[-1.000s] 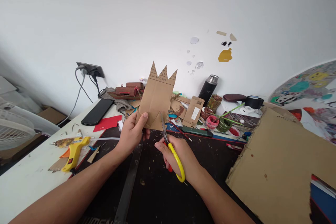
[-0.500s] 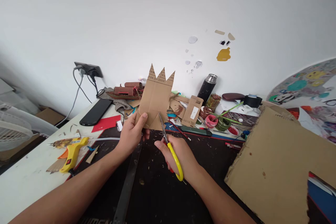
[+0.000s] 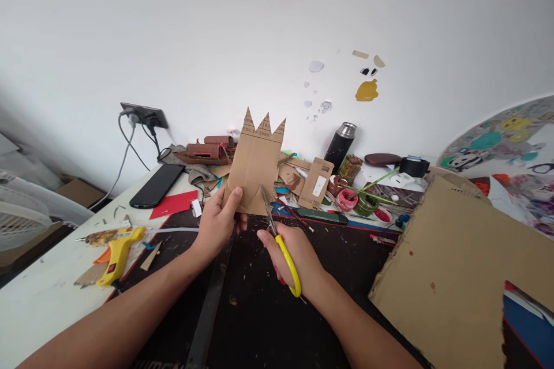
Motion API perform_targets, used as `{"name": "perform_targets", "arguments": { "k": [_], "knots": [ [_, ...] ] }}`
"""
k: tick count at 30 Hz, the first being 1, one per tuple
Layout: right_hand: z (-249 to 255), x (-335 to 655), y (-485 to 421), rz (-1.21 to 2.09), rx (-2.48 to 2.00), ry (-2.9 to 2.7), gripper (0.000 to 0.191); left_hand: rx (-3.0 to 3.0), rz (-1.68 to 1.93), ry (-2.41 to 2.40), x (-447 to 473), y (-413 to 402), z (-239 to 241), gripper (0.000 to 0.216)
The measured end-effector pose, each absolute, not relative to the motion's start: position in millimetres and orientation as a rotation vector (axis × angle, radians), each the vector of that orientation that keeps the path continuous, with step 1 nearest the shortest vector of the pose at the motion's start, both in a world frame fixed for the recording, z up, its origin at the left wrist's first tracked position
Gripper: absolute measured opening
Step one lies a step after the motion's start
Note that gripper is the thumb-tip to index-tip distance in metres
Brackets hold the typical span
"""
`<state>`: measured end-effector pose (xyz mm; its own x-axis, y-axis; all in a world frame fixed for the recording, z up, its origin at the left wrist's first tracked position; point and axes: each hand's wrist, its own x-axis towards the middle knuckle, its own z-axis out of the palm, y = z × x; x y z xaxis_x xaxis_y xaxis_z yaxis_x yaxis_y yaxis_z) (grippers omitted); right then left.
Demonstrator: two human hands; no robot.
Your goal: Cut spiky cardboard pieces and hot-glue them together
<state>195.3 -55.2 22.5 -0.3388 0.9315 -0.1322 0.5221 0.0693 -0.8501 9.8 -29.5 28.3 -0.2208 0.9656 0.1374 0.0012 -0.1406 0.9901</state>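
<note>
A piece of brown cardboard [image 3: 256, 158] is held upright above the dark mat, its top edge cut into three pointed teeth and printed with dark text. My left hand [image 3: 219, 216] grips its lower left corner, thumb in front and fingers behind. In my right hand [image 3: 294, 251] are scissors [image 3: 288, 262] with yellow and red handles. Their blades point up at the lower right part of the cardboard, where cut lines slant down from the tips. Whether the blades are fully closed is hard to make out.
At left lie a yellow hot glue gun [image 3: 119, 256], a black phone [image 3: 157, 185] and red paper [image 3: 173, 204]. Paint jars [image 3: 347, 200], a black flask [image 3: 340, 147] and cardboard scraps line the wall. A large cardboard sheet [image 3: 441, 265] stands at right. A metal ruler [image 3: 210, 311] lies on the mat [image 3: 255, 323].
Hands, cardboard and scissors keep nearly the same pose. The whole view has shifted very slightly.
</note>
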Motion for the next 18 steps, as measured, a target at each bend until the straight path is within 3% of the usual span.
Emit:
{"name": "perform_targets", "arguments": {
  "k": [10,18],
  "knots": [
    [20.5,193.3,-56.0,1.162,-1.467,-1.903,0.032,1.166,1.499,1.297,11.5,-29.7,29.6,0.044],
    [18.7,195.5,-54.1,1.286,-1.409,-1.882,0.040,1.186,1.494,1.314,9.7,-28.8,28.0,0.042]
  ]
}}
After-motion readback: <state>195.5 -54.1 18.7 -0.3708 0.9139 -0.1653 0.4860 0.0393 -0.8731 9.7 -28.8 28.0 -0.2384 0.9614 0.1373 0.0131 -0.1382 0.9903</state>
